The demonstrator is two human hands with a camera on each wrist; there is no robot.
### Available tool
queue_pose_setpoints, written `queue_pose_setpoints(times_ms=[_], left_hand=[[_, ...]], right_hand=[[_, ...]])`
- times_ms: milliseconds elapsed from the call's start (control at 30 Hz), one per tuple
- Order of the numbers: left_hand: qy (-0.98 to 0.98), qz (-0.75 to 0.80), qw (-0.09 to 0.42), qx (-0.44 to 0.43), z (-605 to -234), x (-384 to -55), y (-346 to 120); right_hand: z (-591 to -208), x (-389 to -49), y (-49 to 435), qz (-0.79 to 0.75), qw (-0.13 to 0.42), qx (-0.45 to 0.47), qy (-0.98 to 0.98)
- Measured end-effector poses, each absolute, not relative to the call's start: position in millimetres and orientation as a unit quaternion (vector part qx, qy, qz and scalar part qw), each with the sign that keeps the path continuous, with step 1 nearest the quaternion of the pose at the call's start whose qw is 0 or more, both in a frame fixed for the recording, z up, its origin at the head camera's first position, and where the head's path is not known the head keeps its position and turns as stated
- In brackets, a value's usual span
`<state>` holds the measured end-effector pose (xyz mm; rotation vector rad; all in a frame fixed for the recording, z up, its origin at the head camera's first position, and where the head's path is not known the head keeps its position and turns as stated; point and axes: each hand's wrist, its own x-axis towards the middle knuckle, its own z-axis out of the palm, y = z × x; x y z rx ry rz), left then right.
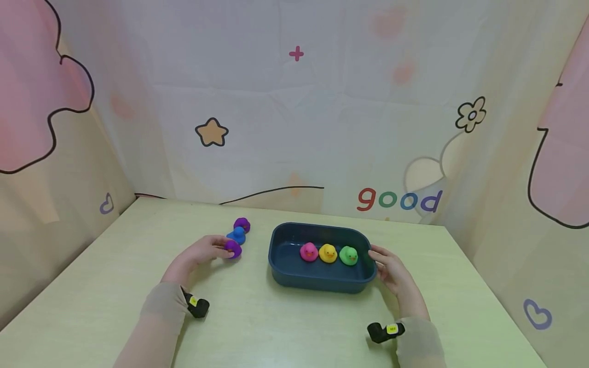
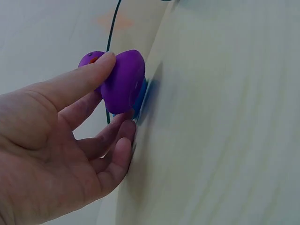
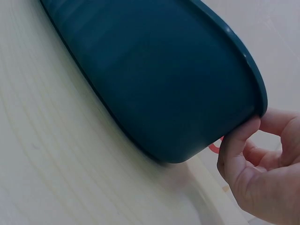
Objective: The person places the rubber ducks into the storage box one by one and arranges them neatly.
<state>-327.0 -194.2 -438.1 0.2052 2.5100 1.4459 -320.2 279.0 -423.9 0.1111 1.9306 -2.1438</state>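
Observation:
Between thumb and fingers my left hand pinches a purple rubber duck, which hangs close over the table. Just behind it on the table are a blue duck and a second purple duck. A dark blue oblong basin stands to the right, holding a pink duck, a yellow duck and a green duck in a row. At the basin's right end my right hand grips the rim, one finger over the edge and the thumb against the outer wall.
The pale wood-grain table is enclosed by a printed cloth at the back and both sides. Each wrist wears a small black camera, one on the left and one on the right.

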Motion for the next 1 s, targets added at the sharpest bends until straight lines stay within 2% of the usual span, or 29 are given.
queue_pose_setpoints(times_ms=[233, 633, 1000], left_hand=[[0.827, 0.547, 0.125, 0.033, -427, -323, -196], [0.725, 0.680, 0.104, 0.039, -422, -327, -201], [0.680, 0.727, 0.093, 0.029, -426, -333, -190]], right_hand=[[-422, -319, 280, -0.735, 0.125, 0.041, 0.665], [-420, -318, 281, -0.734, 0.124, 0.046, 0.666], [-422, -318, 278, -0.729, 0.124, 0.046, 0.671]])
